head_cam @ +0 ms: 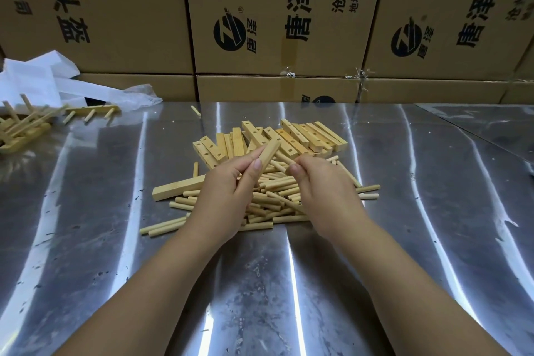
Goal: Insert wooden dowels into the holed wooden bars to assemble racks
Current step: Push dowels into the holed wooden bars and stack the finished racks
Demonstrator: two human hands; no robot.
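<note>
one bar (268, 153) juts above left grip (226, 193) — dowel (281, 159) in right grip (323, 191)

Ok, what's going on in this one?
A person is assembling wooden racks at a metal table. Their left hand holds a bar above the pile of loose dowels, while the right hand pinches a dowel right beside it, apparently about to insert it. More holed bars lie stacked just behind, and finished racks sit at the far left.
</note>
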